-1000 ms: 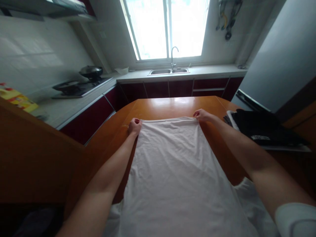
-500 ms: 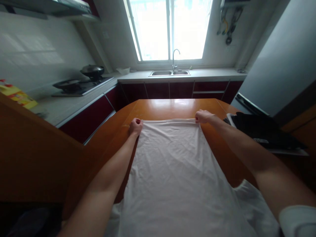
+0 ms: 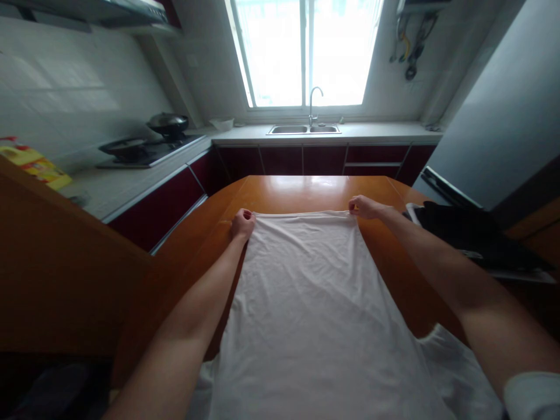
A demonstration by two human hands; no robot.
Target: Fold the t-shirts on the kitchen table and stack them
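A white shirt [image 3: 310, 303] lies spread over the wooden table [image 3: 297, 192], its hem at the far end and its sleeves near me at both sides. Light creases run across the cloth. At the hem's left corner my left hand [image 3: 243, 224] is closed, pinching the fabric. My right hand [image 3: 364, 207] pinches the right corner of the hem between thumb and fingers. The hem is stretched nearly straight between both hands.
Dark folded clothing [image 3: 472, 233] lies at the table's right, beside the fridge [image 3: 494, 116]. Beyond the table are a sink [image 3: 289, 129] and a stove with pans [image 3: 168, 123]. A yellow bottle [image 3: 35, 165] stands at the left.
The view has shifted slightly, moving the room a little to the right in the picture. My right hand's fingers have changed shape slightly at the hem corner; both hands still hold the cloth.
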